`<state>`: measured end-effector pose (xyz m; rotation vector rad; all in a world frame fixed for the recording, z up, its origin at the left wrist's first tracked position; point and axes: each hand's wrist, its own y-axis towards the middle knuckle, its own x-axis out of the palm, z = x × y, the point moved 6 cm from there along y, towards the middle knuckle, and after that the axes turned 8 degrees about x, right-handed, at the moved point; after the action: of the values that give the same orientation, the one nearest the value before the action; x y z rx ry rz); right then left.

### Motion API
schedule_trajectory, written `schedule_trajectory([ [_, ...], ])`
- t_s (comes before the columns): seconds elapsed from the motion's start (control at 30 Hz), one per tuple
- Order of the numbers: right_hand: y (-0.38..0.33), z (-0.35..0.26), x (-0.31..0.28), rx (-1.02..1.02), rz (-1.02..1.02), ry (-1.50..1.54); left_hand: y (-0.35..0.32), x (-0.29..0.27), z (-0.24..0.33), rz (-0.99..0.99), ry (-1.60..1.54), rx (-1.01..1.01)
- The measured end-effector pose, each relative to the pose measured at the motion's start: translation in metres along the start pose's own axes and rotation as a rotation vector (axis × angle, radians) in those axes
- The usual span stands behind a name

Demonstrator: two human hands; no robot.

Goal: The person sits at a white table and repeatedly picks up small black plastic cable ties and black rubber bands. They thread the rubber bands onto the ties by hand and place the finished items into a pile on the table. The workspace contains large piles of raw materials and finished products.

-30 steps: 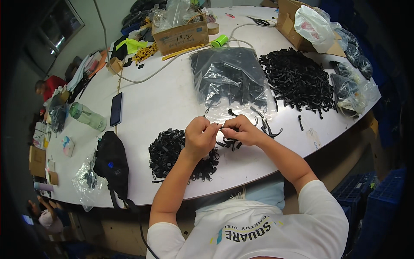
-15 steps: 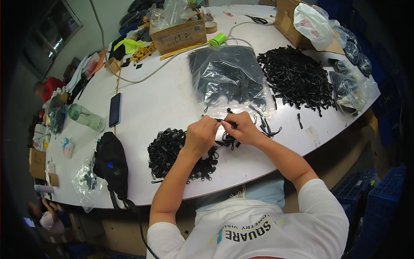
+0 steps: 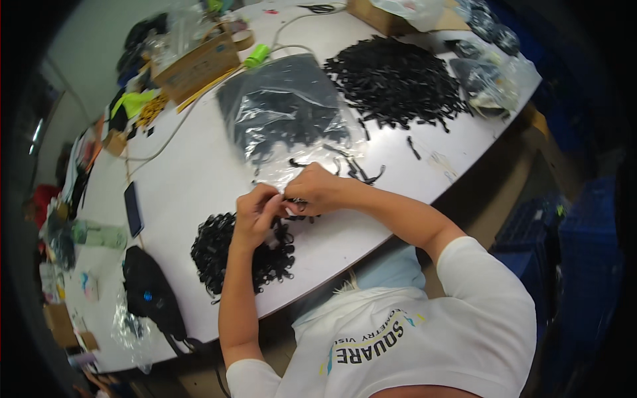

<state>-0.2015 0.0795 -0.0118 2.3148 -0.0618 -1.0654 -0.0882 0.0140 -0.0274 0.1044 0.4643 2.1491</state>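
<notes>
My left hand [image 3: 254,213] and my right hand [image 3: 314,188] meet above the near part of the table, thumbs and fingertips pinched together. A small black zipper pull with a loop [image 3: 300,204] shows below my right fingers; its other end is hidden. What my left fingertips pinch is too small and blurred to make out. Under my left wrist lies a heap of small black ringed pieces [image 3: 211,252]. Just beyond my hands, loose black looped pulls [image 3: 358,171] lie beside a clear plastic bag [image 3: 282,99] filled with black pieces.
A large heap of black strip-like pieces [image 3: 398,83] covers the far right. To the left are a phone [image 3: 133,209], a green bottle [image 3: 99,234] and a black pouch [image 3: 151,292]. A cardboard box [image 3: 199,69] and green spool [image 3: 257,56] stand farther back.
The whole view has swung, so the table appears shifted left and tilted. My hands stay together; the left fingers are now more bent and my right hand lies more across.
</notes>
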Motion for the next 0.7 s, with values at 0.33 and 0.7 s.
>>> schedule_trajectory([
  [0.33,-0.004,0.003,0.002,0.032,0.036,-0.067,0.005,-0.001,0.005,-0.169,0.455,-0.019],
  [0.7,0.012,-0.007,-0.008,0.265,0.016,-0.041,0.005,-0.047,0.015,-0.061,0.587,0.175],
])
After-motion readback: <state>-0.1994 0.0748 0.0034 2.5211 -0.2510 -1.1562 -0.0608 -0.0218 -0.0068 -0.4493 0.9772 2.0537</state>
